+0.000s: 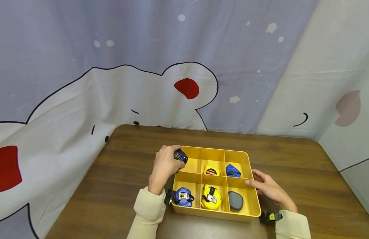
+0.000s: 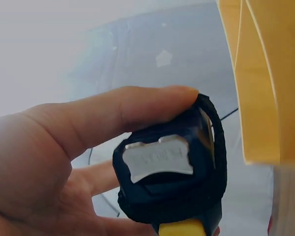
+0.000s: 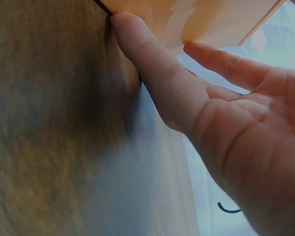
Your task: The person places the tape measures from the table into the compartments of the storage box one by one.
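My left hand (image 1: 164, 167) grips a dark blue tape measure (image 1: 180, 156) over the back left compartment of a yellow divided box (image 1: 214, 214). Close up in the left wrist view, this tape measure (image 2: 157, 162) shows a silver clip, a black strap and a bit of yellow. At the box's right side, my right hand (image 1: 269, 189) touches the wall with its fingers extended. Fingertips (image 3: 130, 29) rest against the outer wall in the right wrist view. Blue tape measures lie front left (image 1: 182, 196) and back right (image 1: 233, 171). Yellow ones lie front middle (image 1: 211, 197) and back middle (image 1: 211, 170).
A dark grey rounded item (image 1: 235, 201) lies in the front right compartment. Upright dividers separate the compartments. The box stands on a brown wooden table (image 1: 121, 186), with a patterned curtain (image 1: 142, 93) hanging behind the table's far edge.
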Available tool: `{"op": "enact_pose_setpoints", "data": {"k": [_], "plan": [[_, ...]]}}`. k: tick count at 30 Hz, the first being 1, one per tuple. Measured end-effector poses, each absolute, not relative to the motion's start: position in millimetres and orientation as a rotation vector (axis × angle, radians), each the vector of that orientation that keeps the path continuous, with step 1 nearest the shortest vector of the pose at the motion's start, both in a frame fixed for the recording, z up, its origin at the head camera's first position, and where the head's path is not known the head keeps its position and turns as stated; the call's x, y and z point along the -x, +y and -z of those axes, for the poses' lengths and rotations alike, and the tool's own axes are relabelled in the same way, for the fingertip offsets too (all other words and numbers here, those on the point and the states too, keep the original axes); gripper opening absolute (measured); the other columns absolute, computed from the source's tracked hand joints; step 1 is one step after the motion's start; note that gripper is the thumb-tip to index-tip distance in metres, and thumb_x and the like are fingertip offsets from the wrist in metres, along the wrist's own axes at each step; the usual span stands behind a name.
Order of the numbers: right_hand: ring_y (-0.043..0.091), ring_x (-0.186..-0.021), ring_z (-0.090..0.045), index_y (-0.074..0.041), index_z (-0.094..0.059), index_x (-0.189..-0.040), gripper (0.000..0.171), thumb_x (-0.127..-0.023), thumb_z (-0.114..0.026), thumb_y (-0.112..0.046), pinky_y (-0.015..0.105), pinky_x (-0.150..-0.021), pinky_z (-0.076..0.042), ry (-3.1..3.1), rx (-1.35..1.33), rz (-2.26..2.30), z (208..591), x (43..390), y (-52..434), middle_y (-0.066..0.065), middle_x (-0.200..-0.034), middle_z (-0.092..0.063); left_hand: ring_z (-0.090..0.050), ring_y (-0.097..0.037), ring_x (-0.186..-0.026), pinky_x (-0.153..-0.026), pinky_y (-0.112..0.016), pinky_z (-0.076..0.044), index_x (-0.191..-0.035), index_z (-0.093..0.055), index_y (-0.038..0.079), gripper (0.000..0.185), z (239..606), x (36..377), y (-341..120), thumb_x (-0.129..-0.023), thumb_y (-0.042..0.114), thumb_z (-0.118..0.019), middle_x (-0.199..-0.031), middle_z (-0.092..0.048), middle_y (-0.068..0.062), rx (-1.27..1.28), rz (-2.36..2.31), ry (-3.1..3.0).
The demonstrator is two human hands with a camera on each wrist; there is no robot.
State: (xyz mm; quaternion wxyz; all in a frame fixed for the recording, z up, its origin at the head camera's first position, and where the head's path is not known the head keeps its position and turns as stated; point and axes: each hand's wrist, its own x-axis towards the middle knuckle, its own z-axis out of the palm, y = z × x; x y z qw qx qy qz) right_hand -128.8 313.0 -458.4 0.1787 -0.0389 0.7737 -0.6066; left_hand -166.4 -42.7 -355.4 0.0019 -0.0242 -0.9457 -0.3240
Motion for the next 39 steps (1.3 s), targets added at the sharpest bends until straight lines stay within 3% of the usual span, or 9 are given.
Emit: {"op": "enact_pose_setpoints", "data": {"k": [19, 26, 39], "plan": [[0.033, -0.103, -0.057, 0.009, -0.021, -0.139, 0.068, -0.088, -0.057, -0.019, 0.043, -0.075, -0.053, 2.191, 0.111, 1.718, 460.9, 130.2, 309.9, 0.033, -0.129, -0.041, -0.055, -0.033, -0.085, -0.061, -0.041, -0.045, -0.119, -0.063, 0.020, 0.058, 374.8, 189.6, -0.8, -0.065, 0.022, -0.080, -0.112, -0.061, -0.011, 0.177, 0.890, -3.102], [0.033, -0.103, -0.057, 0.010, -0.021, -0.139, 0.068, -0.089, -0.057, -0.019, 0.044, -0.075, -0.052, 2.188, 0.128, 1.717, 460.6, 131.7, 308.6, 0.034, -0.130, -0.039, -0.056, -0.031, -0.084, -0.063, -0.042, -0.046, -0.120, -0.062, 0.020, 0.059, 378.6, 195.6, 2.2, -0.064, 0.020, -0.081, -0.109, -0.062, -0.011, 0.167, 0.882, -3.104], [0.033, -0.105, -0.057, 0.008, -0.021, -0.139, 0.069, -0.088, -0.058, -0.019, 0.043, -0.076, -0.052, 2.199, 0.095, 1.711, 460.3, 135.5, 311.2, 0.034, -0.132, -0.038, -0.059, -0.028, -0.078, -0.060, -0.038, -0.051, -0.117, -0.061, 0.011, 0.059, 384.8, 204.5, 6.2, -0.063, 0.016, -0.083, -0.104, -0.063, -0.013, 0.208, 0.917, -3.092]]}}
